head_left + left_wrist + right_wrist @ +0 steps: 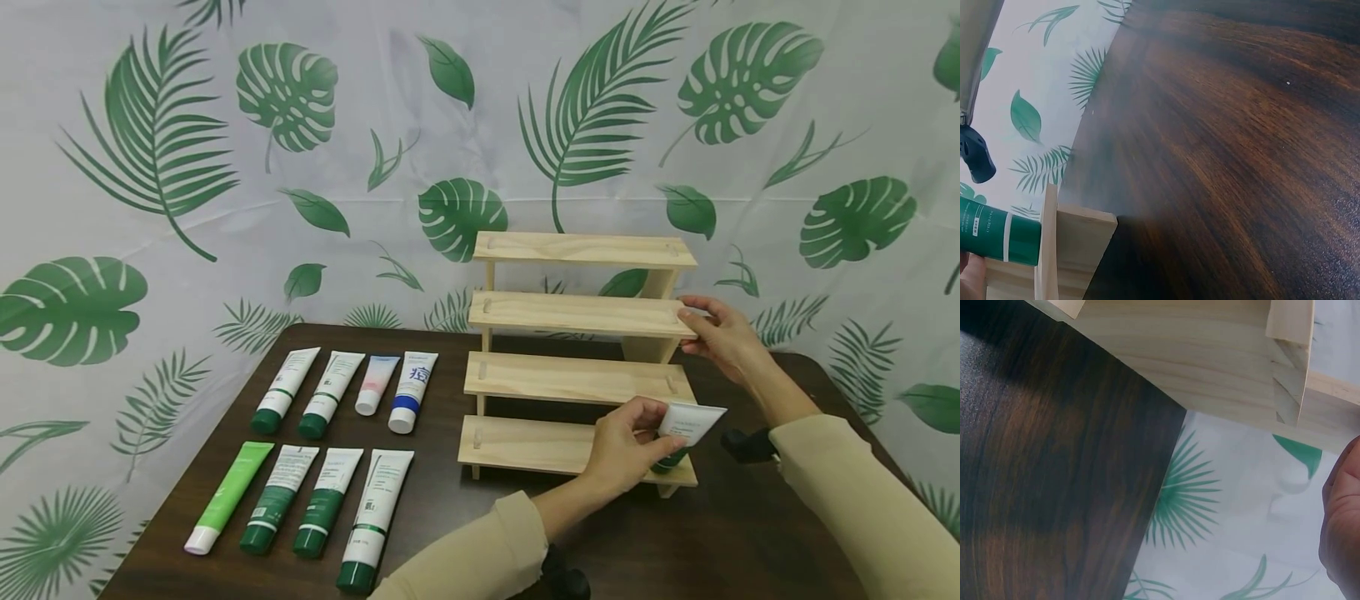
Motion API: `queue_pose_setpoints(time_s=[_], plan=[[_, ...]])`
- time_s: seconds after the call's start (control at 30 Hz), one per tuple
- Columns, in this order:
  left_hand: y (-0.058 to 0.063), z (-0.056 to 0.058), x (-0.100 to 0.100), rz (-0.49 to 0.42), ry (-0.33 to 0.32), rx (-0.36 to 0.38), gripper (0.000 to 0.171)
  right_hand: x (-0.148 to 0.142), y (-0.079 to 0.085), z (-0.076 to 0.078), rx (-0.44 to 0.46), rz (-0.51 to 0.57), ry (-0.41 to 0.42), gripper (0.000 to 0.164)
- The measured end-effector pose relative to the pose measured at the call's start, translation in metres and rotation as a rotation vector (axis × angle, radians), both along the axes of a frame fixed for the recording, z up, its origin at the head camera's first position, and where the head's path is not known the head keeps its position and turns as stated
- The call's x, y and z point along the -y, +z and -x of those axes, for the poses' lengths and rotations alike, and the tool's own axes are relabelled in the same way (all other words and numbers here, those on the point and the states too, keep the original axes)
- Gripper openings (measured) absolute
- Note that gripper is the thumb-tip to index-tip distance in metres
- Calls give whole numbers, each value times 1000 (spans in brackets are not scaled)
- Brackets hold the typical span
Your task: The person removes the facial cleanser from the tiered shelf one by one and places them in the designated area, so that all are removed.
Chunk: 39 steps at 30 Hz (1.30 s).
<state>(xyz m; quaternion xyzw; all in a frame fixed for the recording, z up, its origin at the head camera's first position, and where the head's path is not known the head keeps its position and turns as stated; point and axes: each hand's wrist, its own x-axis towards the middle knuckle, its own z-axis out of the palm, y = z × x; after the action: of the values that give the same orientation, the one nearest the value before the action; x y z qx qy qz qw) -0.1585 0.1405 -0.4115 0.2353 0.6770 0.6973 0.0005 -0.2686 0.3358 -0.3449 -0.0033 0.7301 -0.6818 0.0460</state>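
My left hand (624, 443) holds a white and green squeeze tube (688, 423) at the right end of the lowest step of a wooden tiered rack (536, 442). The tube stands cap down, leaning a little; in the left wrist view its dark green cap (1024, 240) meets the board. With thumb and fingers, my right hand (723, 337) grips the right end of the rack's second board from the top (577, 312). At the right edge of the right wrist view, only part of that hand (1342, 519) shows, beside the rack's side panel (1210, 369).
Left of the rack, two rows of squeeze tubes lie on the dark wooden table (435, 533). Among them are a bright green tube (231, 493), a small pink and blue tube (377, 383) and a white tube with a blue band (413, 390). A leaf-print cloth (360, 108) hangs behind.
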Motion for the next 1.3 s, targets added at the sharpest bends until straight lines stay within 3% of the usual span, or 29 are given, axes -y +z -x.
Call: queue_pose_setpoints(time_s=[0.13,0.4,0.63,0.87,1.3], plan=[[2,-2,2,-13,15,1,28,1,1,-1,1,-9,4,22],[12,-6,13,-38,13,12,27,0,1,-2,-7,-63,-12,48],[18,-9,29,-80,5,54,26,1,1,-2,-8,-90,-16,45],[28,-13,47,-43,59,44,26,0,0,-1,-9,-28,-3,24],[38,-19,85,-45,59,129,28,0,0,-2,-7,13,6,22]])
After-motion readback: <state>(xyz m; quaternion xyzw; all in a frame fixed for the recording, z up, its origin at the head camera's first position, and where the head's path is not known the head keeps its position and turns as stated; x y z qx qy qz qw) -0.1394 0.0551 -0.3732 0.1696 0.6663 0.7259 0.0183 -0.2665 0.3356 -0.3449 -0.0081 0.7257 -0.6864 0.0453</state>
